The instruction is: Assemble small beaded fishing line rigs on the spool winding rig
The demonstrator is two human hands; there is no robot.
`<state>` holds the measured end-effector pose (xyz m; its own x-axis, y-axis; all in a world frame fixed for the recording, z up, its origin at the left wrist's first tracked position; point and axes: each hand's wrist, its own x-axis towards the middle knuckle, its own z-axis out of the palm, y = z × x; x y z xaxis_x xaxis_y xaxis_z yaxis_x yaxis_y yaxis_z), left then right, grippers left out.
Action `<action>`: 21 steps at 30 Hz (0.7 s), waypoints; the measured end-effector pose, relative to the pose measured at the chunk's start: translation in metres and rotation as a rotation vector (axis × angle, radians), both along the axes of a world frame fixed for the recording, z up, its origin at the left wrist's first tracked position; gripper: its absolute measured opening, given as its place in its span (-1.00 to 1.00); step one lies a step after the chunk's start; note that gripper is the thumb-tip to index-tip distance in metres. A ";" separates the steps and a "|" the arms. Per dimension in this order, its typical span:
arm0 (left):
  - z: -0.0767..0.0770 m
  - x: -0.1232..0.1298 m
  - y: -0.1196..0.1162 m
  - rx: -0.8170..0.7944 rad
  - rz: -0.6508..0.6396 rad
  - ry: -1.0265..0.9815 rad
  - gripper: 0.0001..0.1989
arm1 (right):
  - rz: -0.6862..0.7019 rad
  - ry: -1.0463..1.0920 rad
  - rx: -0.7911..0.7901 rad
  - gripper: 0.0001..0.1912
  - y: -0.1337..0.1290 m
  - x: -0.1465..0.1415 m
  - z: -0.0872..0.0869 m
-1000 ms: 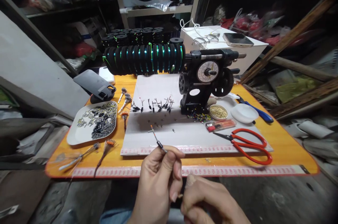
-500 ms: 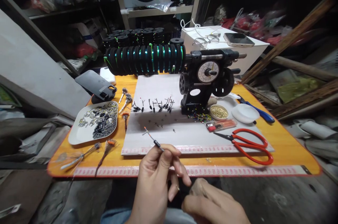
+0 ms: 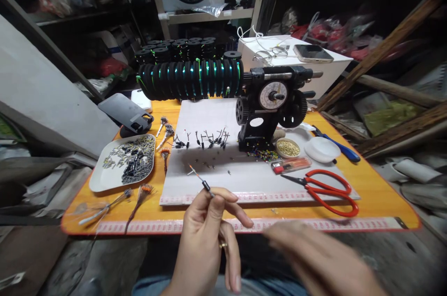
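Note:
My left hand [image 3: 206, 235] pinches a thin stem with a black sleeve [image 3: 206, 185] between thumb and index finger; the stem points up and away, with a small crosspiece and an orange tip. Its other fingers hang loosely apart. To the right, over the table's front edge, my right hand [image 3: 314, 254] is smeared by motion, so whether it holds anything cannot be made out. Several similar stems with black sleeves [image 3: 211, 142] stand or lean in a row on the white board [image 3: 195, 114]. Small loose bits lie on the board in front of them.
A black winding machine [image 3: 268, 100] carries a row of black foam spools [image 3: 190, 79]. At left lies a tray [image 3: 99, 182] of small grey and black parts. Red-handled scissors [image 3: 328, 193], a dish of gold beads [image 3: 287, 148], a white bowl [image 3: 323, 149] and blue pliers [image 3: 344, 149] lie right.
My right hand has moved right and away from my left hand, its fingers now blurred. My left hand keeps its pinch on the stem, its lower fingers a little more extended.

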<state>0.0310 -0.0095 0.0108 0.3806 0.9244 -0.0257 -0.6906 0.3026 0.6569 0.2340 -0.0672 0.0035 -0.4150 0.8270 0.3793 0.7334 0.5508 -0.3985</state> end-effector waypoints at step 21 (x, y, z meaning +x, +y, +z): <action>0.008 -0.001 -0.008 -0.149 -0.147 0.002 -0.71 | -0.299 0.093 0.181 -0.71 0.019 0.034 0.015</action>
<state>0.0305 -0.0175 0.0192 0.5105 0.8451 -0.1588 -0.6305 0.4935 0.5991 0.2681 -0.0482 0.0185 -0.1215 0.8228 0.5553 0.8377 0.3851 -0.3873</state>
